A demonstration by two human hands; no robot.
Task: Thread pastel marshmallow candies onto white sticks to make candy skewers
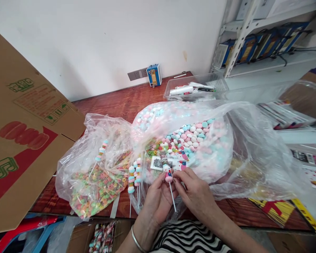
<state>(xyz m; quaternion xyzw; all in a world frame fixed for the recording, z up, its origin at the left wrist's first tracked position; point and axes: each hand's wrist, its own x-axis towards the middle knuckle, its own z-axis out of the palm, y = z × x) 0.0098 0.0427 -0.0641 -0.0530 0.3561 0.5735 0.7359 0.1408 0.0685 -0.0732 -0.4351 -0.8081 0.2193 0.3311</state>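
Hands pinched shut, our left hand (158, 196) and right hand (192, 188) gripped the candy stick (171, 191), whose loose top bead (168, 173) we judged might slip off.

- Two bare hands: a left hand (158, 200) and a right hand (193, 189).
- One thin white stick threaded with pastel candy pieces (169, 177), held between them.
- Four finished candy skewers: three upright (135, 177), one leaning (101, 153).
- Two clear plastic bags: one of pastel round candies (195, 137), one of multicoloured ring candies (100, 186).
- One clear plastic tray (195, 88).
- One brown printed cardboard box (23, 133).
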